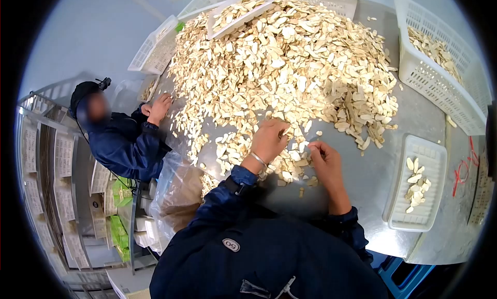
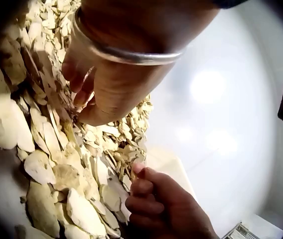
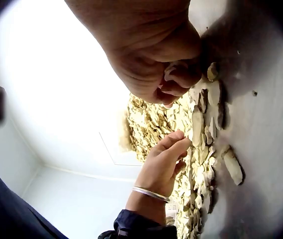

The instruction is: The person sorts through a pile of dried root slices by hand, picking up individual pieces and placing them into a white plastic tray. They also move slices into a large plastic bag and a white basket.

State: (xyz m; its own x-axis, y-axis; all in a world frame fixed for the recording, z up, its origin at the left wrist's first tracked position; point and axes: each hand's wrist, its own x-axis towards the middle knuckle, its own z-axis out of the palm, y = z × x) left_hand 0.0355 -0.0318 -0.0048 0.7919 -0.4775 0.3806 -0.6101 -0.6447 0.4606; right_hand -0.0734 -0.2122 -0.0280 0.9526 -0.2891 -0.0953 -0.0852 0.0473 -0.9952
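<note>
A broad heap of pale, dried-looking slices (image 1: pixel 290 60) covers much of the metal table (image 1: pixel 362 195). At its near edge my left hand (image 1: pixel 268 141), with a bangle on the wrist, reaches down with bent fingers; the left wrist view has its fingertips right among the slices (image 2: pixel 84 209). I cannot tell whether it grips one. My right hand (image 1: pixel 327 167) is beside it, a little above the near edge of the spread. Its thumb and forefinger pinch a small pale slice, mostly hidden by the curled fingers in the right wrist view.
A white tray (image 1: pixel 417 222) with a few slices lies at right, below a slotted basket (image 1: pixel 432 86). Another tray (image 1: pixel 223 33) sits on the heap. Across at left, another person (image 1: pixel 129 143) works at the table. A plastic bag (image 1: pixel 178 182) hangs at the near left edge.
</note>
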